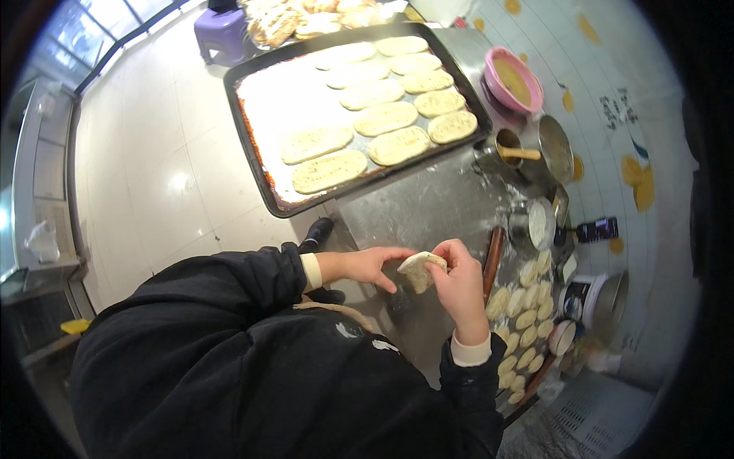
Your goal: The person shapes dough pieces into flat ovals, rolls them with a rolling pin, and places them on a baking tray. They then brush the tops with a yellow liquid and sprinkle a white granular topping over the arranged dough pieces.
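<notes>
My right hand (463, 281) pinches a piece of flattened dough (420, 273) between thumb and fingers, above the steel worktop (395, 212). The dough hangs slightly folded, with dark specks on its face. On its other side, my left hand (364, 267) is spread, thumb and fingers apart; its fingertips come close to the dough's upper edge, and whether they touch it I cannot tell. Beyond my hands lies a large dark-rimmed baking tray (243, 123) bearing several long oval dough pieces (398, 145). Glare washes out the tray's left part.
At right, a wooden rolling pin (493, 261) lies beside several small dough ovals (526, 319). A metal pot of white powder (538, 224), a brush handle (522, 153) in a metal container and a pink bowl of yellowish liquid (512, 80) line the wall. A purple stool (221, 34) stands on the floor.
</notes>
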Demonstrator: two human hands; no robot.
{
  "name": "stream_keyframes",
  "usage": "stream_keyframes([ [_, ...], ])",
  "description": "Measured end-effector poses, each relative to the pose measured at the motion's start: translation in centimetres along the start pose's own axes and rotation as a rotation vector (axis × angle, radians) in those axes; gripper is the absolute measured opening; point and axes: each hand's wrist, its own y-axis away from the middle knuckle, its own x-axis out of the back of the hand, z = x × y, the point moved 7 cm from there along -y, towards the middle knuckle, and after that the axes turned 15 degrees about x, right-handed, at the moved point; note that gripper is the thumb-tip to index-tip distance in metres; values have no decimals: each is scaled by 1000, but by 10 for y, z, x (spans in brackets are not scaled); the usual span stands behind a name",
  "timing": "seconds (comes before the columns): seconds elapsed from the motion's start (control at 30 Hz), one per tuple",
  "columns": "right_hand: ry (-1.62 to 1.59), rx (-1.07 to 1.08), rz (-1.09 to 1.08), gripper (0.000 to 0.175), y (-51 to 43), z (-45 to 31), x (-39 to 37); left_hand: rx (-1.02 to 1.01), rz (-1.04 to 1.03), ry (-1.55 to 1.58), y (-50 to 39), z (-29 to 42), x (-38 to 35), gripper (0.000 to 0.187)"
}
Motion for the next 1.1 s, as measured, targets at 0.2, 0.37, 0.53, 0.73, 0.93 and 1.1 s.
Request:
stream_keyframes([
  [0.2, -356, 138, 37, 22, -113, -56, -16, 34, 60, 502, 53, 15, 91, 45],
  [0.37, -543, 184, 83, 27, -247, -29, -98, 91, 815, 581, 127, 24, 235, 29],
  [0.53, -519, 96, 72, 26, -319, 9, -196, 337, 1154, 218, 155, 27, 318, 17],
  [0.73, -145, 125, 62, 27, -327, 36, -218, 573, 1285, -231, 154, 8, 342, 24],
  [0.93, -294, 100, 249, 37, -295, 26, -191, 652, 1395, -539, 163, 9, 346, 33],
  [1.1, -109, 491, 498, 25, -162, 34, -92, 387, 1462, -953, 167, 38, 321, 41],
])
